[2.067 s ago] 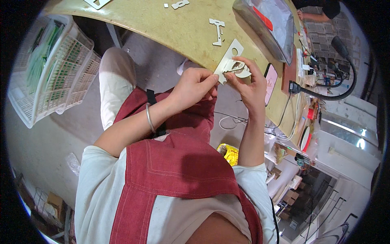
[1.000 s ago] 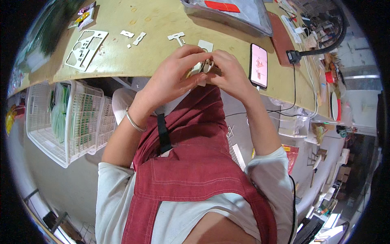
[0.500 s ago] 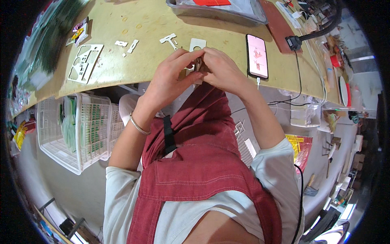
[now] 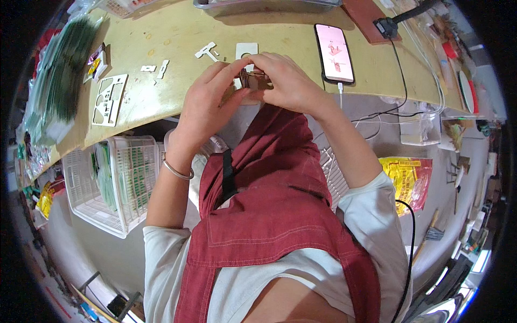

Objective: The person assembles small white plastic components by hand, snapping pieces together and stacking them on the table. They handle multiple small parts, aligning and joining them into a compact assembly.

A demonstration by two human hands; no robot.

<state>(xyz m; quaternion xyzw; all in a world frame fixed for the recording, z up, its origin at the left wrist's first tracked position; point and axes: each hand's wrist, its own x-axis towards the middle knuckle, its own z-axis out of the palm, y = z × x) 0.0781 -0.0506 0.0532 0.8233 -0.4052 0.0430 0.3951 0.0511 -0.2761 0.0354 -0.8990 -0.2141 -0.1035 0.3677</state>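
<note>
At the front edge of the table, my left hand (image 4: 207, 102) and my right hand (image 4: 291, 86) are both closed, fingers curled round a small brown slatted piece (image 4: 246, 79). Its exact kind is not clear, since fingers cover much of it. Just beyond my fingertips lies a pale flat plate with a round hole (image 4: 247, 48). To its left is a T-shaped pale piece (image 4: 206, 51). Farther left are two small pale cut-out pieces, one a flat tab (image 4: 148, 68) and one a narrow strip (image 4: 162, 69). A cut-out sheet (image 4: 111, 99) with openings lies near the left edge.
A charging phone (image 4: 335, 53) with a lit screen lies right of my hands. A metal tray (image 4: 269, 6) stands at the back; a black clamp arm (image 4: 386, 26) reaches in at right. Plastic-wrapped green bundles (image 4: 62, 81) fill the left; below stands a white basket (image 4: 124, 177).
The view has shifted, so the table contents sit differently in the picture. My hands have parted slightly, and more of the brown piece shows between them.
</note>
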